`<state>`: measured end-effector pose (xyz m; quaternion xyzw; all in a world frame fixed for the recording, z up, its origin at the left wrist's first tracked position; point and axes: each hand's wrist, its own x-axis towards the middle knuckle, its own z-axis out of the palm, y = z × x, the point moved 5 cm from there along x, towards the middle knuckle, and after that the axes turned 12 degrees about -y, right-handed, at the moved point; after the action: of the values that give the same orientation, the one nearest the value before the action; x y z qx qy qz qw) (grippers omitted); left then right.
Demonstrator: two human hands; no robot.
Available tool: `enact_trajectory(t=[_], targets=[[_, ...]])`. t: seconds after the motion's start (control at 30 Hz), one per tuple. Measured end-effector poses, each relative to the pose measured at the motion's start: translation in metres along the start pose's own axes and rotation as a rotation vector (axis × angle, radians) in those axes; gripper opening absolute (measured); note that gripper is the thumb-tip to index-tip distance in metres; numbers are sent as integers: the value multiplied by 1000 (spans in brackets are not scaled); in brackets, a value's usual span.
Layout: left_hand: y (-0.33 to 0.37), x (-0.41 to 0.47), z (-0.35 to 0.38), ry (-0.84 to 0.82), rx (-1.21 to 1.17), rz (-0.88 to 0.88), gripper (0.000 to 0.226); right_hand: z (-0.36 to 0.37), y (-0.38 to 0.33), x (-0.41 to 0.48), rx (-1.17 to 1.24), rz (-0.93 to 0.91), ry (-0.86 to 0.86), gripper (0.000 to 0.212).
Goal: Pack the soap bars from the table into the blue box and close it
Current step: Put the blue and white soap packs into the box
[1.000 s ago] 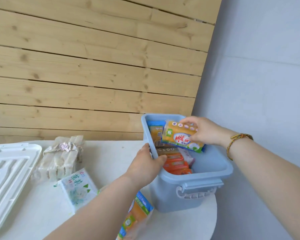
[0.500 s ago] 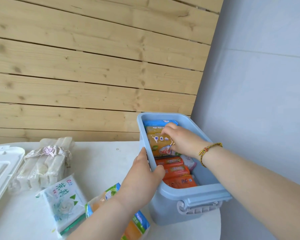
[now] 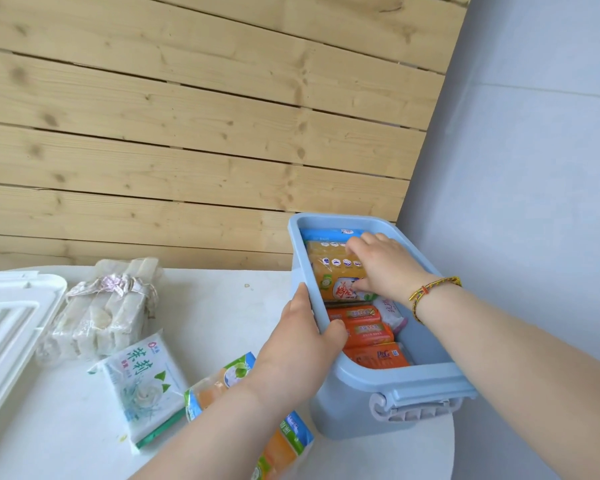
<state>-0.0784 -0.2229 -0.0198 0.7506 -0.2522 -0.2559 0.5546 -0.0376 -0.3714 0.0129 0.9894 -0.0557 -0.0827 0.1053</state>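
Note:
The open blue box (image 3: 413, 374) stands at the table's right edge. Inside it lie several orange soap bars (image 3: 364, 332), a blue pack (image 3: 326, 233) at the far end and a yellow soap pack (image 3: 329, 271) on top. My right hand (image 3: 385, 268) reaches into the box and presses on the yellow pack with spread fingers. My left hand (image 3: 302, 341) grips the box's left rim, thumb inside. On the table lie a white-and-green soap pack (image 3: 142, 379) and an orange-and-green soap pack (image 3: 219, 386), the latter partly hidden under my left forearm.
A wrapped bundle of pale bars (image 3: 104, 306) tied with ribbon sits on the white round table (image 3: 215, 306). The white lid (image 3: 7, 327) lies at the far left. A wooden plank wall stands behind and a grey wall to the right.
My right hand carried the yellow pack from above the box down into it and now lies spread on top of it. My left hand stayed on the rim.

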Motion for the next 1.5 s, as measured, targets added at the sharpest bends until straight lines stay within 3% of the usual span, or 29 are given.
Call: enact_trajectory(t=[0.17, 0.3, 0.4, 0.47, 0.53, 0.57, 0.67, 0.77, 0.83, 0.97, 1.1, 1.33, 1.5], targets=[[-2, -1, -1, 0, 8, 6, 38, -2, 2, -3, 26, 17, -67, 59], [0, 0, -2, -14, 2, 4, 30, -5, 3, -11, 118, 38, -98, 65], [4, -8, -5, -49, -37, 16, 22, -19, 2, -24, 319, 49, 62, 53], [2, -14, -11, -53, -4, 14, 37, -35, -3, -42, 557, 33, 261, 32], [-5, -23, -26, 31, 31, 2, 47, -46, -20, -67, 827, -31, 381, 10], [-9, -30, -36, 84, 32, 6, 44, -48, -33, -80, 924, -74, 399, 16], [-33, -51, -63, 203, 16, -29, 33, -40, -81, -115, 1141, -231, 259, 35], [-62, -79, -74, 283, -108, -107, 36, -9, -136, -139, 1321, -293, -146, 23], [-77, -95, -68, 300, -233, -141, 41, 18, -155, -139, 1255, -198, -277, 36], [-97, -116, -45, 261, -493, -152, 30, 47, -168, -123, 857, 31, -164, 59], [-102, -116, -40, 213, -585, -184, 21, 64, -174, -105, 554, 134, -296, 95], [-102, -118, -44, 168, -644, -190, 23, 60, -178, -99, 541, 112, -320, 96], [-80, -129, -61, 285, -599, -26, 23, 29, -173, -109, 683, 59, -216, 93]])
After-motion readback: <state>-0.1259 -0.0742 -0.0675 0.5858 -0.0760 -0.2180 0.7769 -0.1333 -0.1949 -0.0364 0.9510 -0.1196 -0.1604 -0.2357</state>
